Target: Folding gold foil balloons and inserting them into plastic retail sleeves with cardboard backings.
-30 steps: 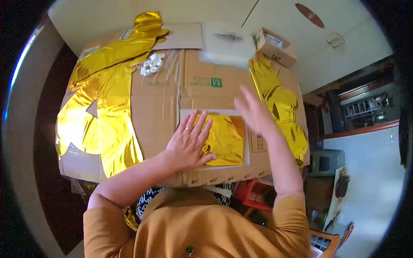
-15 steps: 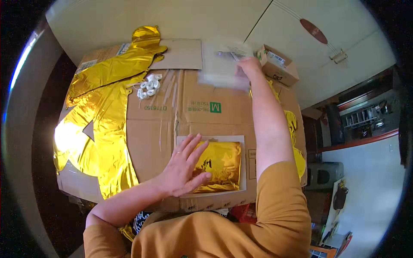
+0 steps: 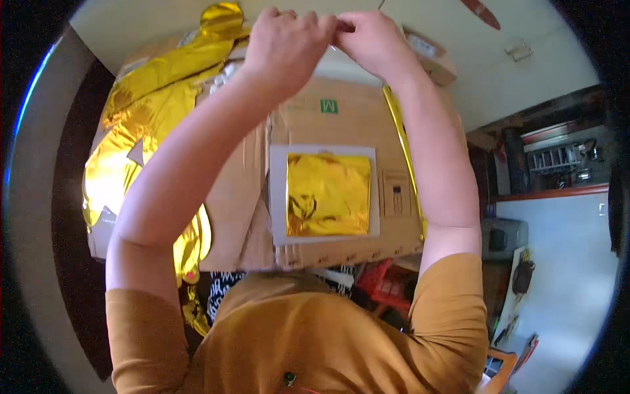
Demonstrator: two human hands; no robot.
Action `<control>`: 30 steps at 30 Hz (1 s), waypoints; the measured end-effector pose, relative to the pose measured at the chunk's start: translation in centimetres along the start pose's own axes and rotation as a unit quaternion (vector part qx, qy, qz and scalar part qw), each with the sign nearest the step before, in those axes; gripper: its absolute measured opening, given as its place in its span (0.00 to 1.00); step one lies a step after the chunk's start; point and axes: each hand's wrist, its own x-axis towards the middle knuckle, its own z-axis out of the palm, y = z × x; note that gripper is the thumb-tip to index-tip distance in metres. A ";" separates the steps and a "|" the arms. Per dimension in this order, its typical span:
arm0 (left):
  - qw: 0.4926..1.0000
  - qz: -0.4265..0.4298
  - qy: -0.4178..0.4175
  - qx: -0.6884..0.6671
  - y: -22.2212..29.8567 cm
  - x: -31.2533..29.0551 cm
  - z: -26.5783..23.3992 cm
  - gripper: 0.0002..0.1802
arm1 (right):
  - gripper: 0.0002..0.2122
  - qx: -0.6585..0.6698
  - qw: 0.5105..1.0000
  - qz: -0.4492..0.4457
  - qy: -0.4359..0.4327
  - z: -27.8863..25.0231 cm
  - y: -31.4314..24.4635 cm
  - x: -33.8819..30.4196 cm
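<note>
My left hand and my right hand are raised at the far side, fingertips meeting. Both are closed in a pinch; a small shiny, clear edge shows beneath the fingers, but what they hold is mostly hidden. Behind and below them, a whitish translucent plastic sheet partly shows. Nearer to me, a folded gold foil piece lies flat on a pale card, with neither hand touching it.
Large gold foil shapes spread over the left of the cardboard surface. White rolls lie partly behind my left arm. A small cardboard box stands at the back right, and a gold strip runs along the right side.
My left hand has left the folded foil and risen to the far side, meeting my right hand, which has also moved up. The card and foil now appear higher in the view.
</note>
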 end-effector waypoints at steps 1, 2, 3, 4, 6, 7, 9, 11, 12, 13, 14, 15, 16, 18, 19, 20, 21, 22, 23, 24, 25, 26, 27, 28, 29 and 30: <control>0.998 -0.024 0.051 -0.033 0.0 -0.8 1.5 0.22 | 0.11 0.081 0.996 0.031 0.038 1.2 -0.3 -1.5; 0.996 -0.022 0.079 -0.041 -0.4 -1.7 2.9 0.18 | 0.12 0.051 0.996 0.014 0.071 1.8 -0.7 -3.4; 0.992 -0.021 0.110 -0.051 -1.1 -2.5 4.4 0.14 | 0.12 0.018 0.994 -0.005 0.106 2.4 -1.0 -5.5; 0.987 -0.017 0.145 -0.063 -1.6 -3.0 5.7 0.11 | 0.12 -0.019 0.989 -0.022 0.142 2.9 -1.2 -7.8; 0.988 -0.030 0.122 -0.091 -2.4 -3.9 7.8 0.15 | 0.12 -0.010 0.993 0.013 0.120 4.8 -0.4 -12.7; 0.988 -0.019 0.121 -0.094 -2.6 -4.1 8.7 0.15 | 0.12 -0.002 0.994 0.040 0.101 6.2 0.3 -15.0; 0.991 0.012 0.107 -0.083 -2.6 -5.4 9.2 0.16 | 0.13 -0.018 0.997 0.016 0.072 8.9 1.2 -18.7; 0.992 0.061 0.088 -0.065 -2.0 -6.9 9.2 0.16 | 0.16 -0.078 0.992 -0.077 0.056 10.1 1.3 -21.1; 0.991 0.081 0.078 -0.079 -1.7 -7.8 9.1 0.16 | 0.16 -0.057 0.995 -0.072 0.042 10.1 0.8 -22.2; 0.988 0.102 0.068 -0.092 -1.4 -8.7 9.0 0.16 | 0.17 -0.035 0.997 -0.066 0.029 10.0 0.2 -23.2; 0.985 0.125 0.059 -0.106 -0.8 -9.7 8.7 0.16 | 0.17 -0.016 0.998 -0.058 0.017 9.7 -0.2 -24.2; 0.981 0.133 0.078 -0.114 0.1 -10.9 8.4 0.15 | 0.19 -0.024 0.998 -0.066 0.008 9.5 -0.1 -25.3; 0.978 0.152 0.072 -0.124 0.7 -11.6 8.4 0.15 | 0.19 -0.029 0.997 -0.066 0.007 9.2 -0.3 -26.2; 0.971 0.187 0.053 -0.140 1.7 -13.6 8.3 0.14 | 0.19 -0.030 0.997 -0.071 0.000 8.8 -1.1 -28.0; 0.969 0.186 0.056 -0.151 2.3 -14.5 8.3 0.13 | 0.20 0.005 0.998 -0.051 0.018 8.4 -1.6 -28.8; 0.969 0.187 0.049 -0.155 2.7 -15.0 8.4 0.12 | 0.20 0.037 0.998 -0.031 0.039 7.6 -2.4 -29.4; 0.970 0.184 0.040 -0.154 2.8 -15.5 8.6 0.12 | 0.21 0.072 0.996 -0.014 0.059 7.1 -2.9 -30.0; 0.971 0.182 0.031 -0.153 2.9 -15.9 8.7 0.11 | 0.19 0.053 0.991 0.003 0.121 6.1 -3.2 -31.2; 0.971 0.182 0.027 -0.155 2.9 -16.3 8.5 0.11 | 0.18 0.030 0.983 0.020 0.182 4.8 -3.5 -32.9; 0.970 0.184 0.024 -0.158 2.9 -16.4 8.1 0.10 | 0.15 0.072 0.962 0.096 0.247 4.3 -3.8 -35.5; 0.969 0.186 0.023 -0.159 2.9 -16.3 7.9 0.10 | 0.13 0.114 0.928 0.168 0.311 4.4 -4.1 -38.5; 0.968 0.187 0.034 -0.163 2.9 -16.2 8.1 0.09 | 0.10 0.162 0.894 0.262 0.326 4.8 -4.5 -41.2; 0.966 0.189 0.043 -0.169 3.0 -16.1 8.5 0.08 | 0.11 0.265 0.849 0.332 0.314 5.5 -4.8 -43.3; 0.965 0.188 0.050 -0.173 3.0 -16.2 8.6 0.08 | 0.14 0.326 0.826 0.375 0.266 6.3 -5.2 -44.7; 0.965 0.193 0.042 -0.174 3.2 -16.1 8.5 0.08 | 0.15 0.509 0.710 0.440 0.207 6.8 -5.3 -44.9; 0.964 0.196 0.034 -0.175 3.3 -16.1 8.2 0.08 | 0.17 0.666 0.556 0.478 0.138 7.2 -5.6 -45.0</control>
